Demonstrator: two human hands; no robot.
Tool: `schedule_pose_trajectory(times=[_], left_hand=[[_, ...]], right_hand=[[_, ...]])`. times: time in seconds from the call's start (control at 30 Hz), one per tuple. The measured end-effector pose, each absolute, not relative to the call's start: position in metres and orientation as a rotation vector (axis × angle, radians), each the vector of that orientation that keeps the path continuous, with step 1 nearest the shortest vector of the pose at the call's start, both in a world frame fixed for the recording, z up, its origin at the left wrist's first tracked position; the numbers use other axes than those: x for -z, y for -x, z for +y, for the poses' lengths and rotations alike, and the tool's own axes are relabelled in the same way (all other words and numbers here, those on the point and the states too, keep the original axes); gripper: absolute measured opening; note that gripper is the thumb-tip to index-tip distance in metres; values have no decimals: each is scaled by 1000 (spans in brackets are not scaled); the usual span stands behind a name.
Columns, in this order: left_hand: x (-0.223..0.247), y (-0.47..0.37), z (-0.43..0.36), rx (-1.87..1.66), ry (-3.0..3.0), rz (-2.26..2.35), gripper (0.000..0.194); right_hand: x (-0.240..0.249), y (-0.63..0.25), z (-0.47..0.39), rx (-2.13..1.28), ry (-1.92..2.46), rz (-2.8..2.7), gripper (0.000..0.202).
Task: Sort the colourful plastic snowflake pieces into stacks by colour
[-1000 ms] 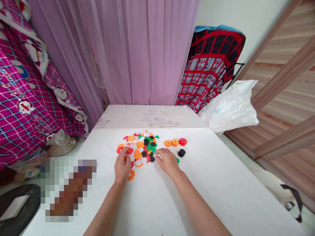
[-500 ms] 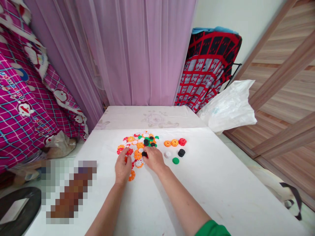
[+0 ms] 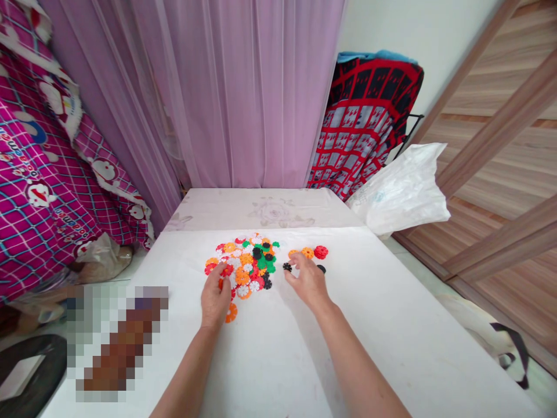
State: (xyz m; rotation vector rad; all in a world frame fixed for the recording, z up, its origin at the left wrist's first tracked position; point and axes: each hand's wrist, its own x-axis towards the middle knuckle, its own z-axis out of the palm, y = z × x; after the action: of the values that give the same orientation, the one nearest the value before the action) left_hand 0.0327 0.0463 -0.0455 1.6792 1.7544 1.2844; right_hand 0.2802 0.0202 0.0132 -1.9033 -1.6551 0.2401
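Toothed, flower-shaped plastic discs in white, orange, red, green and black form a loose pile (image 3: 246, 264) on the white table. My right hand (image 3: 310, 281) is off to the right of the pile, its thumb and fingers closed on a black disc (image 3: 287, 267). At the pile's left edge rests my left hand (image 3: 215, 299), thumb and forefinger apart, with an orange-red piece (image 3: 221, 283) showing between them. An orange disc (image 3: 231, 313) lies just beside that hand. Beyond my right hand are an orange stack (image 3: 307, 252), a red stack (image 3: 321, 252) and a partly hidden black stack (image 3: 322, 269).
The table (image 3: 270, 360) has a white cover with a flowered strip (image 3: 274, 210) at the far end. A white plastic bag (image 3: 400, 188) hangs at its right edge. Purple curtains (image 3: 243, 93) stand behind. A blurred-out patch (image 3: 126, 345) covers the left side.
My right hand has moved right from the pile, carrying a black disc toward the separate stacks, and now covers the white and green ones. My left hand has stayed in place.
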Motion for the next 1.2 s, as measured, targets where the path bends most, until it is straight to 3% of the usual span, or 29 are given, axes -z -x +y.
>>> schedule_pose_trajectory(times=[0.3,1.2], left_hand=[[43,-33,46,-1266,-1673,1762,39],[44,-32,47,-1287,-1655,1762,38]], right_hand=[[-18,-388,9,-146,2109,-1497,35],[-17,-363,-1,-22,2169,-1624,30]])
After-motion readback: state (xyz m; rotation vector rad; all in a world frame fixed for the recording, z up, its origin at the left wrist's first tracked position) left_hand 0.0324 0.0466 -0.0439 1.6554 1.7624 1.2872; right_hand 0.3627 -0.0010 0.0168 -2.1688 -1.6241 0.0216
